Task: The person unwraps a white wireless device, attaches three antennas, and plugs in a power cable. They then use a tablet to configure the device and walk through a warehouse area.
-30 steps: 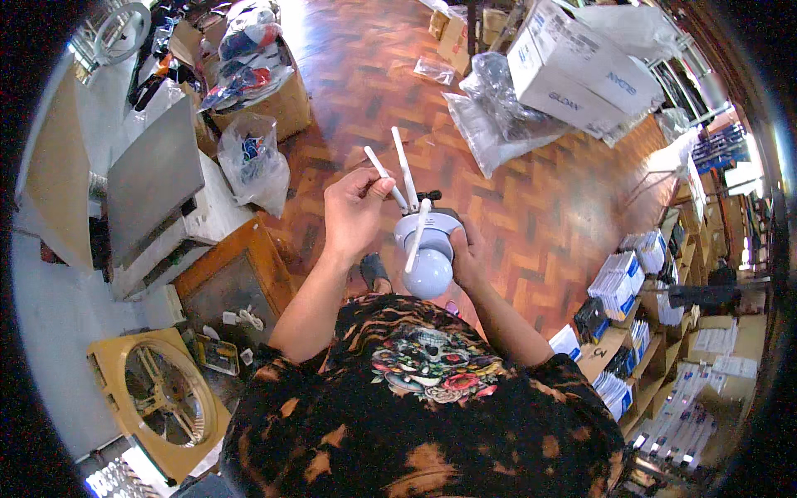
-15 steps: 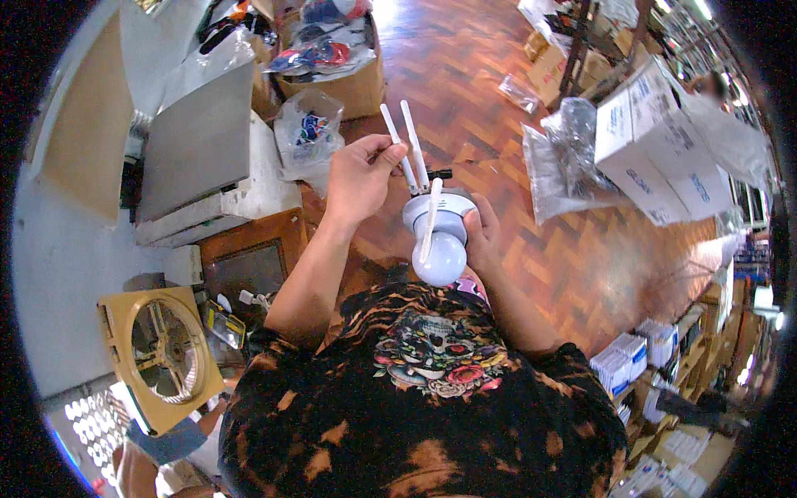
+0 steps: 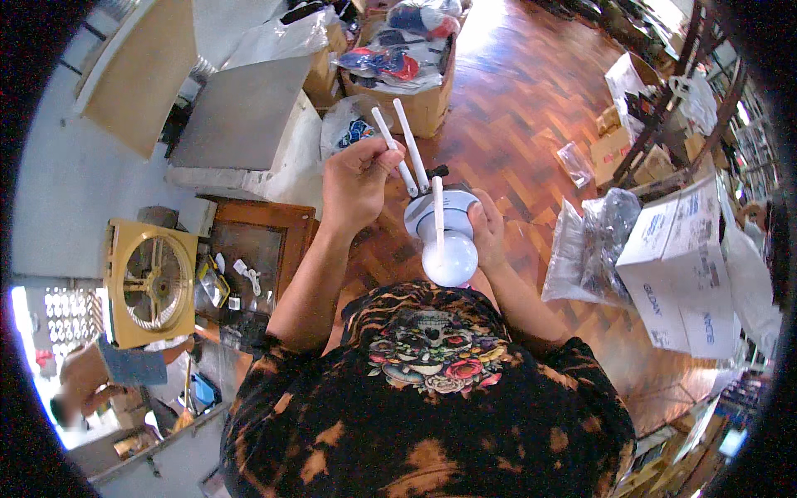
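A white security camera [image 3: 450, 259] with a round globe end, a wider collar and three stick antennas is held out in front of my chest. My right hand [image 3: 488, 231] grips its collar from the right side, fingers partly hidden behind it. My left hand [image 3: 355, 184] is closed in a pinch on the leftmost antenna [image 3: 384, 129], between thumb and forefinger. A second antenna [image 3: 409, 137] rises beside that one. The third antenna [image 3: 439, 212] lies across the front of the collar and globe. Something small and black [image 3: 437, 172] shows behind the antennas.
An open cardboard box [image 3: 398, 104] of plastic-wrapped goods stands ahead on the parquet floor [image 3: 506, 108]. A grey-topped cabinet [image 3: 241, 116] is at the left, above a yellow fan-like frame [image 3: 153, 282]. White cartons [image 3: 677, 270] and clear plastic bags [image 3: 585, 249] lie right. Another person [image 3: 91, 378] is at lower left.
The view has turned, so the surroundings have shifted in the picture. Both hands keep their hold on the camera, and the left hand still pinches the same antenna.
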Demonstrator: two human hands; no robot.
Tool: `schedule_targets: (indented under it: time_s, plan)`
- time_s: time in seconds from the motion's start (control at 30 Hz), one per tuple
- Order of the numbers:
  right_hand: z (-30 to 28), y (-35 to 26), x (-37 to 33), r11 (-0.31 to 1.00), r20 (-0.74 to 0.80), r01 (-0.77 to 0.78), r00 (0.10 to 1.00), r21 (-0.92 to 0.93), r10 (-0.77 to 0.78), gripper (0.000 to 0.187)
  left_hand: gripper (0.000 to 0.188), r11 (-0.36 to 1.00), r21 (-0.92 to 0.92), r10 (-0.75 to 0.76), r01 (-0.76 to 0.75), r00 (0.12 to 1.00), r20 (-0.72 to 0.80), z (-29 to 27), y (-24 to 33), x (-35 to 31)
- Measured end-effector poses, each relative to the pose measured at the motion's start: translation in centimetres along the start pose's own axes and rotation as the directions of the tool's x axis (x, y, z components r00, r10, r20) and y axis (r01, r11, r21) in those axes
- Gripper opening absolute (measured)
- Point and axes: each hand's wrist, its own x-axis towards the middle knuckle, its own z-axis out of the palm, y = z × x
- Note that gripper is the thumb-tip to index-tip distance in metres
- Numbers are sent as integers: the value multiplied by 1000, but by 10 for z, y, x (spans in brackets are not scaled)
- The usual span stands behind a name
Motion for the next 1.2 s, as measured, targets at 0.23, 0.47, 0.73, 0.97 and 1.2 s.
schedule_targets:
  time_s: [0.23, 0.47, 0.73, 0.97, 1.2]
  plan:
    - [-8, -4, 41, 1000, 148, -28, 989, -6, 28, 38, 10, 957, 280, 4, 71, 966, -258, 13, 13, -8]
    - [-8, 16, 59, 982, 153, -166, 977, 92, 151, 39, 14, 854, 452, 396, -258, 885, -244, 29, 10, -28]
    - [-12, 24, 69, 946, 229, -191, 964, 261, 131, 55, 20, 854, -519, -224, -42, 870, -440, 24, -11, -33]
    - [-2, 0, 73, 869, 325, -293, 931, 400, 164, 53, 23, 792, -609, -238, -50, 893, -382, 20, -15, -29]
    - [0, -2, 79, 932, 296, -188, 951, 309, 93, 42, 23, 831, -555, -351, 34, 807, -476, 26, -10, -30]
